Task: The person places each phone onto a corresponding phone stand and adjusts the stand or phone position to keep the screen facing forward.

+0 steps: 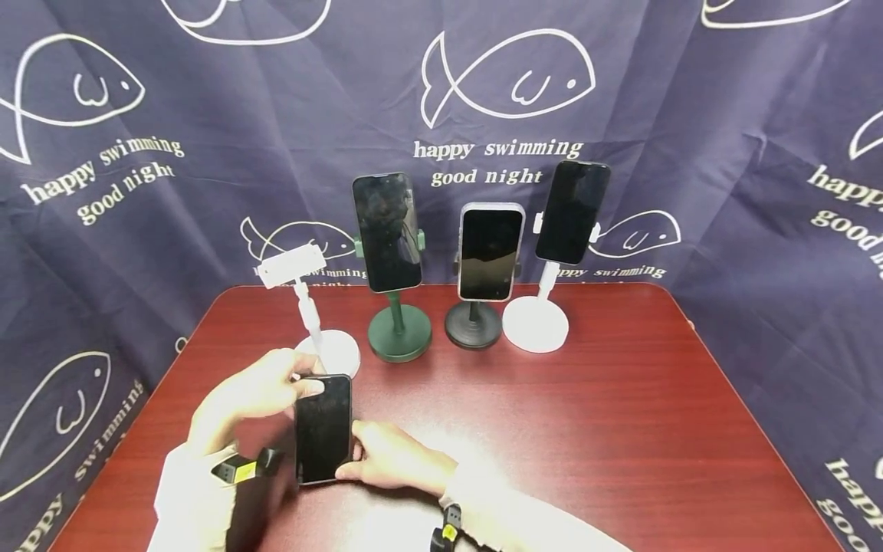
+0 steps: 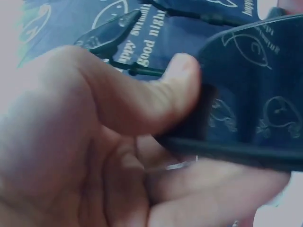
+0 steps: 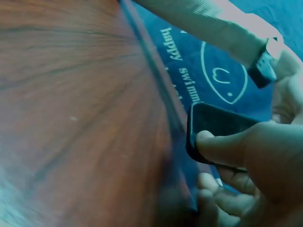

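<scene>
Both hands hold one black smartphone, its dark screen turned up toward the head camera. At its top left corner, my left hand grips it with the thumb on the screen and the fingers behind, as the left wrist view shows. My right hand pinches the lower right corner, thumb on the front and fingers underneath. Just beyond the phone stands a white phone stand with a bare, tilted holder; the phone's top end overlaps its round base in the head view.
To the right, a green stand, a black stand and another white stand each carry an upright phone. They stand near the back edge of the red-brown table. A fish-print cloth hangs behind.
</scene>
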Motion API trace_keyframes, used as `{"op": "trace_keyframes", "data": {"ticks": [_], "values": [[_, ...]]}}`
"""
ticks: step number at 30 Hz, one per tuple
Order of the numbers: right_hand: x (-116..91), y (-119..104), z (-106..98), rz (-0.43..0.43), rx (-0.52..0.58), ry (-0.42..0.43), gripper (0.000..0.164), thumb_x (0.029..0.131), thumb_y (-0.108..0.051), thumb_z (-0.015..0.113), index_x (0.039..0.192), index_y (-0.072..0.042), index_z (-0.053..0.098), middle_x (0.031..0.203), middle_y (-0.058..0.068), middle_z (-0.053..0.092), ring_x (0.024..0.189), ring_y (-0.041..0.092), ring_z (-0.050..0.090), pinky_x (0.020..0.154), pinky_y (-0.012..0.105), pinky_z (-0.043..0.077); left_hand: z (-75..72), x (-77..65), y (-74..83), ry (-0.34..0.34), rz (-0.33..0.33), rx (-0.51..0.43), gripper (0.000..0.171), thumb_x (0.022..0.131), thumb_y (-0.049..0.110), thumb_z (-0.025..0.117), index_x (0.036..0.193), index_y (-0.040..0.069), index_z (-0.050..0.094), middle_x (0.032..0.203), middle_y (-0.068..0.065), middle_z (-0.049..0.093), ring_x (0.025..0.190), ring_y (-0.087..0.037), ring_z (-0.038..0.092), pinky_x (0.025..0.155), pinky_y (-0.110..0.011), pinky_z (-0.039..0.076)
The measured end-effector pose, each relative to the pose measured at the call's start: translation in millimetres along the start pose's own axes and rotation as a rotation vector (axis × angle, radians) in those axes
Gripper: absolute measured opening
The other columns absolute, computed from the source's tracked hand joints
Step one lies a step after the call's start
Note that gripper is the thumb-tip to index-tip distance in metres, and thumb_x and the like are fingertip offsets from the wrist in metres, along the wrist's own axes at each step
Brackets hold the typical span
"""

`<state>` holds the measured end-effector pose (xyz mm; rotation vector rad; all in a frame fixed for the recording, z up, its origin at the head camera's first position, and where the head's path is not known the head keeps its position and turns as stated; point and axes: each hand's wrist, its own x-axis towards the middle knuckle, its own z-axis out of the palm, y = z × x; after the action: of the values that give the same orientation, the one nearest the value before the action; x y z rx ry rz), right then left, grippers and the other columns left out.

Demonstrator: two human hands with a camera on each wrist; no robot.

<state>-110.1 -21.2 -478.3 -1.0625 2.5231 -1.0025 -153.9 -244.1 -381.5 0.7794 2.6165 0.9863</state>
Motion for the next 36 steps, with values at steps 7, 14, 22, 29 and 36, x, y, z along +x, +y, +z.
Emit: {"op": "trace_keyframes", "data": {"ticks": [7, 14, 22, 29, 36], "values": [[3.3, 1.7, -11.6, -0.05, 0.377, -0.102, 0.007, 0.099, -0.017, 0.053, 0.099, -0.011, 0.058, 0.081, -0.001, 0.069, 0.063, 0.002, 0.061, 0.056, 0.016, 0.05, -8.9, -8.7, 20.2, 0.216, -0.056, -0.179, 0.014, 0.089, 0.007, 0.068, 0.103, 0.005, 0.069, 0.084, -0.009, 0.072, 0.062, -0.017, 0.068, 0.054, -0.036, 0.058], [5.5, -4.9, -29.2, -0.034, 0.552, -0.014, 0.014, 0.1, -0.022, 0.053, 0.093, -0.01, 0.058, 0.07, 0.005, 0.066, 0.061, 0.024, 0.065, 0.05, 0.025, 0.053, -17.2, -22.3, 42.5, 0.495, -0.048, -0.181, 0.02, 0.09, 0.011, 0.068, 0.11, 0.005, 0.07, 0.084, 0.0, 0.074, 0.063, -0.017, 0.069, 0.056, -0.03, 0.058], [2.7, -12.2, -52.3, -0.144, 0.45, 0.189, 0.017, 0.1, -0.026, 0.056, 0.088, -0.014, 0.057, 0.067, 0.003, 0.065, 0.065, 0.013, 0.064, 0.06, 0.017, 0.046, -18.7, -24.2, 60.9, 0.737, -0.017, -0.16, 0.023, 0.09, 0.014, 0.071, 0.112, 0.015, 0.07, 0.093, 0.016, 0.072, 0.075, -0.008, 0.067, 0.061, -0.019, 0.055], [8.4, -21.9, -69.9, -0.195, 0.403, 0.32, 0.02, 0.1, -0.032, 0.055, 0.09, -0.015, 0.058, 0.07, 0.005, 0.066, 0.066, 0.013, 0.06, 0.06, 0.022, 0.045, -26.1, -21.1, 70.7, 0.904, 0.096, -0.372, 0.03, 0.088, 0.005, 0.07, 0.117, 0.004, 0.067, 0.094, 0.003, 0.073, 0.071, -0.013, 0.066, 0.063, -0.019, 0.055], [17.6, -38.4, -86.9, -0.203, 0.459, 0.404, 0.022, 0.101, -0.035, 0.053, 0.086, -0.018, 0.056, 0.071, 0.005, 0.065, 0.066, 0.01, 0.059, 0.062, 0.025, 0.049, -24.4, -24.5, 69.6, 0.912, 0.204, -0.593, 0.029, 0.09, -0.001, 0.064, 0.119, -0.006, 0.062, 0.09, -0.008, 0.073, 0.067, -0.024, 0.069, 0.057, -0.032, 0.059]]}}
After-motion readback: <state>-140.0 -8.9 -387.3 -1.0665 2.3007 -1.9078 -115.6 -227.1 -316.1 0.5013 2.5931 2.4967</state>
